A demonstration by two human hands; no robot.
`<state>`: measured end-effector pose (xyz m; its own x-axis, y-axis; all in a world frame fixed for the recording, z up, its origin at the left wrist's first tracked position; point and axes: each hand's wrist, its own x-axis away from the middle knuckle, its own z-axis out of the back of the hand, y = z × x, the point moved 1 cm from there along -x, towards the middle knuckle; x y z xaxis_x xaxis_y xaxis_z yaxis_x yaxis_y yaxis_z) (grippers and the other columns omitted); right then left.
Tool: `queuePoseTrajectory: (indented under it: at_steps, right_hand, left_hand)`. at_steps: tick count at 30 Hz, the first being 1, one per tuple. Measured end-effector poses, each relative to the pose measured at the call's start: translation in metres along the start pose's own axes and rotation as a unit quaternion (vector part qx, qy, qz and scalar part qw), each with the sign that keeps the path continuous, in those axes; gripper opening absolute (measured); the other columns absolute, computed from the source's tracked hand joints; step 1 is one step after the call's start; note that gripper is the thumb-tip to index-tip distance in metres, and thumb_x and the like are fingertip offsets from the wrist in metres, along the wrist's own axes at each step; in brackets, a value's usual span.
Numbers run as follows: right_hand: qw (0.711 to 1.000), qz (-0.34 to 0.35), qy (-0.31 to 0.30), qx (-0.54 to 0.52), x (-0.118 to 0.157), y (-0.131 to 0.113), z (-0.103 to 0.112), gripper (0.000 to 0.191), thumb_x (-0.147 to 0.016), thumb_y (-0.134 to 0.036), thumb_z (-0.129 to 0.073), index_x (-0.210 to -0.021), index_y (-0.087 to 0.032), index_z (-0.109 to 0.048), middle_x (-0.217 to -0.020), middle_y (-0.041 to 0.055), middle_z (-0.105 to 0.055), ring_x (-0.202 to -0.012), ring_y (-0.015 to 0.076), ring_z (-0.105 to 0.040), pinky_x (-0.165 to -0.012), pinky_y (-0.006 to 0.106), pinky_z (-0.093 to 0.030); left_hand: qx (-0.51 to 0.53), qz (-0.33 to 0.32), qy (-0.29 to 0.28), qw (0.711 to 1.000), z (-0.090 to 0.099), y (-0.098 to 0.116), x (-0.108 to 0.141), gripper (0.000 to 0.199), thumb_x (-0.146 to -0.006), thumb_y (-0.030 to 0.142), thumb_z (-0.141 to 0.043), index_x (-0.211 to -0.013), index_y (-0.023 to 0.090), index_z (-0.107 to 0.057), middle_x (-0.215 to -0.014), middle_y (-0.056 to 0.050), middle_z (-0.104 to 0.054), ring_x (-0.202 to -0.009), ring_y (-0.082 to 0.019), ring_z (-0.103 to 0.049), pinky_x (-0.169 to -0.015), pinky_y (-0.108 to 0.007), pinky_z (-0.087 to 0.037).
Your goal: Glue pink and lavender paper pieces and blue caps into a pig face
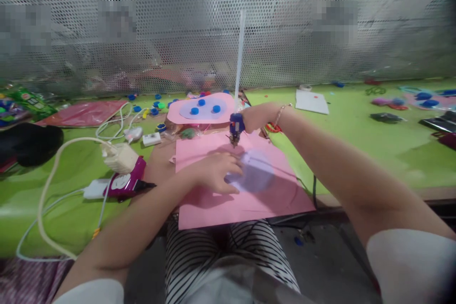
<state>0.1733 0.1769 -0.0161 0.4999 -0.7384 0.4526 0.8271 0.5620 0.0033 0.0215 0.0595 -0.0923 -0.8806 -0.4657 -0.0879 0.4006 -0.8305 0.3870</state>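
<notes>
My right hand [252, 118] is closed around a dark blue glue gun [235, 126], its nozzle pointing down over the paper and a long, pale glue stick [240, 52] standing up from it. Below the nozzle lies a large pink sheet [210, 206] with a lavender rounded paper piece [261, 171] on it. Resting on the sheet, my left hand [215, 173] has its fingers spread, the tips at the left edge of the lavender piece. Behind, a pink rounded cutout [174, 114] bears a lavender oval with three blue bottle caps [201, 102].
On the left of the green table [356, 152] are a magenta device [123, 185], a cream plug [121, 157] and looping white cables. Several blue caps lie near the perforated metal wall [199, 23]. A white pad [312, 101] sits at the back right.
</notes>
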Motion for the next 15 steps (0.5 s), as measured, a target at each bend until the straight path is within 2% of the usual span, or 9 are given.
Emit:
queuePoseTrajectory:
  at_steps: [4,7,15]
  right_hand:
    - [1.000,0.013,-0.006,-0.016,-0.009,-0.011,0.002,0.017,-0.062,-0.025,-0.064,-0.073,-0.012,-0.061,-0.067,0.0058,-0.061,-0.059,0.0165,-0.056,-0.050,0.027,-0.038]
    - [0.999,0.015,-0.009,-0.029,-0.008,-0.014,0.005,0.023,-0.060,-0.032,-0.068,-0.072,-0.013,-0.063,-0.069,0.0049,-0.064,-0.063,0.0170,-0.058,-0.052,0.026,-0.040]
    - [1.000,-0.013,-0.011,-0.006,0.007,0.000,0.008,0.021,-0.061,-0.032,-0.070,-0.065,-0.014,-0.060,-0.062,0.0047,-0.062,-0.059,0.0162,-0.054,-0.054,0.029,-0.039]
  left_hand:
    - [0.007,-0.002,-0.002,1.000,0.000,-0.001,0.000,0.040,-0.070,0.037,-0.065,-0.106,0.020,-0.063,-0.122,-0.008,-0.059,-0.118,-0.025,-0.048,-0.100,-0.041,-0.034]
    - [0.006,-0.002,-0.005,1.000,0.001,-0.001,-0.001,0.042,-0.070,0.038,-0.065,-0.107,0.020,-0.063,-0.123,-0.009,-0.058,-0.119,-0.026,-0.047,-0.101,-0.042,-0.034]
    - [0.001,0.001,-0.019,1.000,0.001,-0.001,-0.002,0.040,-0.067,0.037,-0.068,-0.104,0.020,-0.066,-0.121,-0.008,-0.060,-0.120,-0.026,-0.047,-0.103,-0.041,-0.034]
